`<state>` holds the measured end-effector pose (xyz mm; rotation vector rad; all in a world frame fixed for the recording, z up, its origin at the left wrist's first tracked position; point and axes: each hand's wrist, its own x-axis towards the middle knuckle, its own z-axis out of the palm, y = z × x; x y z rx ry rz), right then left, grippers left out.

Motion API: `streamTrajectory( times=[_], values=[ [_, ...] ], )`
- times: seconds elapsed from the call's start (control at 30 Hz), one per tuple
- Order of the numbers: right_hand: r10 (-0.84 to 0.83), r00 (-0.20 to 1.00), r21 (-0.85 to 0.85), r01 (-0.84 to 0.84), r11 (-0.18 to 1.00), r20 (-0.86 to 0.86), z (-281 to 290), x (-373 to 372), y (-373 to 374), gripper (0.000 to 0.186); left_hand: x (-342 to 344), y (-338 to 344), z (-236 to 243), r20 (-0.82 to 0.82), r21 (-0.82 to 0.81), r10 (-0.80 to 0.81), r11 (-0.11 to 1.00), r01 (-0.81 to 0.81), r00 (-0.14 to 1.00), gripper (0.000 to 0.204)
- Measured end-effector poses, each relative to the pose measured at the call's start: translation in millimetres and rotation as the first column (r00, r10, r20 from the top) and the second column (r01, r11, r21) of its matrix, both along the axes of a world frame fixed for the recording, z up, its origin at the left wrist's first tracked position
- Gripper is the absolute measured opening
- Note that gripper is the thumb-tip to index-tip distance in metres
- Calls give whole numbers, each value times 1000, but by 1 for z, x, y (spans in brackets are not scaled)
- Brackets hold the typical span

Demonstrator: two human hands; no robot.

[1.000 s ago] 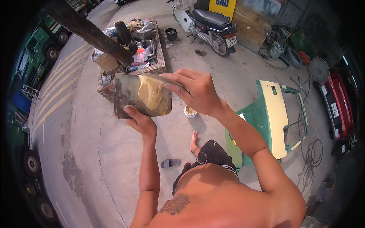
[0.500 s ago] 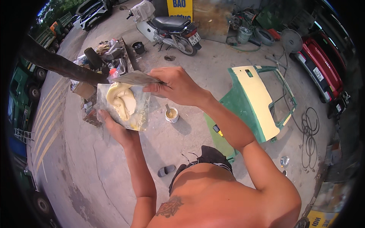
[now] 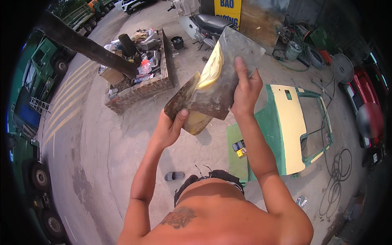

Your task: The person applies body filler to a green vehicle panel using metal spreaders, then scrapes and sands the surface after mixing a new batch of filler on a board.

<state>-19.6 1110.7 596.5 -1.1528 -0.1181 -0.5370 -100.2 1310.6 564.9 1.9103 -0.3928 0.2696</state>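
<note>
In front of me both hands hold thin flat sheets that overlap. My left hand [image 3: 170, 127] grips the lower left edge of a brown-stained putty board [image 3: 179, 96], thumb on top. A wide grey, translucent putty spreader [image 3: 245, 45] is pinched in my right hand [image 3: 246, 89], its thumb lying on the sheet's face. A thick ridge of pale yellow putty [image 3: 213, 67] clings along the spreader's left side, near the board's top corner. The two sheets hide part of the floor behind them.
On the right lies a green and cream vehicle door [image 3: 289, 122], with a phone [image 3: 238, 145] and a yellow item [image 3: 241, 152] beside it. A tree trunk [image 3: 90, 51] leans over a cluttered brick planter [image 3: 141, 90]. A slipper [image 3: 174, 176], motorbike [image 3: 212, 21] and coiled hose [image 3: 339, 175] are around.
Both hands have moved right, and the sheets have tilted up. The putty, a mound on the left-hand board before, now shows as a ridge on the spreader. The putty tin is now hidden.
</note>
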Motion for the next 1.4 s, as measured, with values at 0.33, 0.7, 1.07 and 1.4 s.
streamTrajectory(
  times=[0.33,0.7,1.07,1.4],
  values=[
    [518,851,-678,-327,659,93,4,3,-16,30,-12,-29,3,-181,-803,479,433,-411,859,38],
    [484,679,-727,107,679,552,-6,13,43,34,-6,-10,-35,120,-557,856,477,-680,503,59],
    [465,385,-567,212,796,797,58,81,145,31,47,55,-2,-20,-738,696,474,-480,718,48],
    [783,621,-60,-782,621,12,-5,115,251,33,63,215,-7,-94,-927,770,162,-337,631,63]
  ],
)
